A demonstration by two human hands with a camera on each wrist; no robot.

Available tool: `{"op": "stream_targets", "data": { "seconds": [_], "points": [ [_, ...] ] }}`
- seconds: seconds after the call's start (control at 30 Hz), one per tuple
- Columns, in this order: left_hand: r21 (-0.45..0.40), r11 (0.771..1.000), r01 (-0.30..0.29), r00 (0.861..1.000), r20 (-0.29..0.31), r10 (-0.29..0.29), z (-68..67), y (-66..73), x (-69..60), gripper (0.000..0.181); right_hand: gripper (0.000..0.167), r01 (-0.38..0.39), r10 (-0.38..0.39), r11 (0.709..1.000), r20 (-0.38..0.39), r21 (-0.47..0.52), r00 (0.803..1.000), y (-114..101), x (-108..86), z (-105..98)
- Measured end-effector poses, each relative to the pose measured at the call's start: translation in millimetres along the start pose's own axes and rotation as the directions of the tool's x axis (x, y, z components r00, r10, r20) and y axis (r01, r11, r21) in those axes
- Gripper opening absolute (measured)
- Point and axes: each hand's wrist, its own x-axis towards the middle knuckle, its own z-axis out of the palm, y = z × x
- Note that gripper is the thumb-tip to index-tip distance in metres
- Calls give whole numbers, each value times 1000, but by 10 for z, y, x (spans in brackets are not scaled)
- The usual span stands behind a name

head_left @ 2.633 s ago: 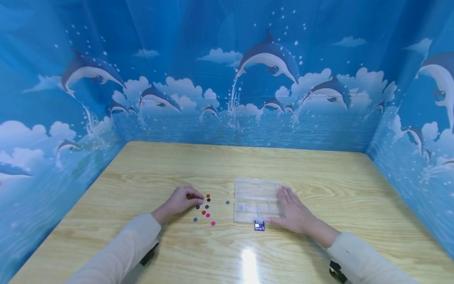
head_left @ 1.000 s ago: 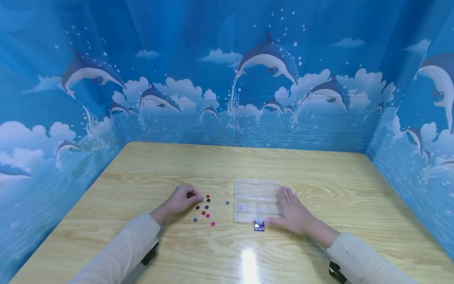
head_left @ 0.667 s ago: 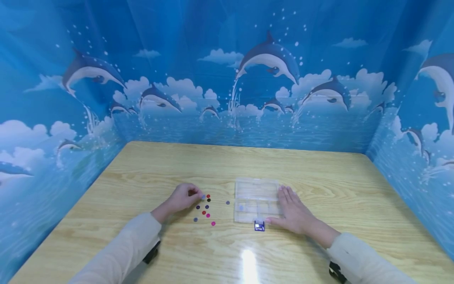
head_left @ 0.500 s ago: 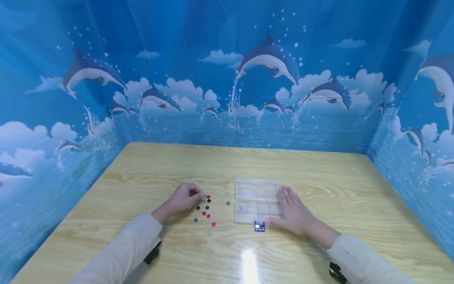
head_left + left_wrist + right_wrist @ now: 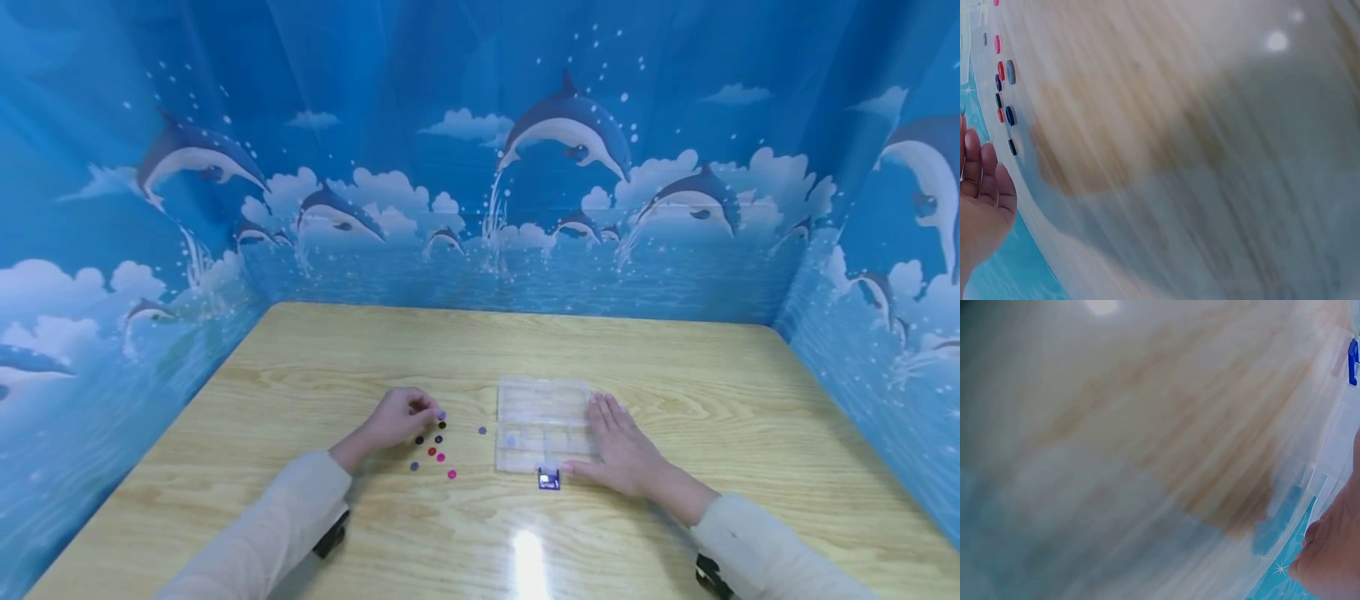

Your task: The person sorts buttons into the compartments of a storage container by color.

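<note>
Where the left hand (image 5: 399,417) pinches: a blue button (image 5: 442,415), more buttons (image 5: 441,457) beside that hand.
Right hand (image 5: 624,450): fingers straight, clear box (image 5: 555,402) touching its left side.

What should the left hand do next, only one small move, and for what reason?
Perhaps the left hand should carry its pinched blue disc toward the open clear box: a bluish piece already shows in its left part, and the right hand rests against its right side.

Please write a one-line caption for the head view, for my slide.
Left hand pinches a blue disc near scattered discs; right hand touches a clear divided box.
</note>
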Motion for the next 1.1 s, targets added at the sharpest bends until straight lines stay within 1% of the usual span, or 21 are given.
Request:
{"op": "stream_targets", "data": {
  "seconds": [0.17, 0.33, 0.63, 0.73, 0.8, 0.9, 1.1],
  "points": [
    [-20, 1000, 9, 1000, 8, -9, 41, 27, 17, 8, 101, 3, -3, 1000, 3, -11, 1000, 20, 12, 22],
    [-8, 1000, 18, 1000, 6, -18, 100, 47, 51, 8, 101, 6, -6, 1000, -1, -10, 1000, 21, 10, 32],
    [-6, 999, 32, 999, 2, -32, 147, 147, 74, 7, 100, 9, -9, 1000, -10, -3, 1000, 23, 4, 39],
    [-13, 1000, 19, 1000, 3, -19, 162, 166, 80, 7, 100, 8, -8, 1000, -10, -3, 1000, 25, 7, 39],
    [-16, 1000, -3, 1000, -2, 2, 175, 176, 87, 7, 100, 9, -9, 1000, -11, -2, 1000, 26, 9, 39],
    [-31, 1000, -6, 1000, -3, 5, 196, 186, 98, 6, 100, 6, -6, 1000, -11, 1, 1000, 24, 8, 39],
    [-61, 998, 31, 1000, 5, -31, 242, 215, 110, 7, 100, -1, 1, 1000, 0, 8, 1000, 15, -1, 36]
  ]
}}
